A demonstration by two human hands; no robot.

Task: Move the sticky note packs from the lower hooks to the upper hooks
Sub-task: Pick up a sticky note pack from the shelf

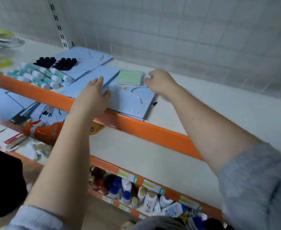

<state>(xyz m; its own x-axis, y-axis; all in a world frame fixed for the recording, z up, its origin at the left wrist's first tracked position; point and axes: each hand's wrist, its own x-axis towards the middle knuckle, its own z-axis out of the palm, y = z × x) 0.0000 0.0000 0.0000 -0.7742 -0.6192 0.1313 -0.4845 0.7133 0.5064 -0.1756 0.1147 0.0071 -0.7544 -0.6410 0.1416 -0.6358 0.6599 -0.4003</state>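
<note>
Overall, a white shelf (203, 90) with an orange front rail (146, 130) runs across the view, backed by a pale wire-grid panel (186, 30). Flat light-blue paper gift bags (129, 103) lie on it, the nearest one dotted along its border and carrying a twisted white-and-blue cord handle (137, 93). The sticky note pack (130, 77), a square pad in pastel green, yellow, pink and blue layers, lies flat near that bag's far end, not on any hook. The left hand (95, 95) rests palm down on the bags with fingers extended and fairly straight, gripping nothing. The right hand (159, 80) sits just beside the pad's right edge, fingers curled toward it; motion blur hides whether they pinch the pad or its wrapper. Both forearms are bare, with grey sleeves pushed up. Further left lie white-and-teal tubes (41, 75) and two clusters of small black caps (56, 62). A black pen (154, 104) lies beside the dotted bag. Lower shelves hold bottles (126, 188) behind price labels too blurred to read.
</note>
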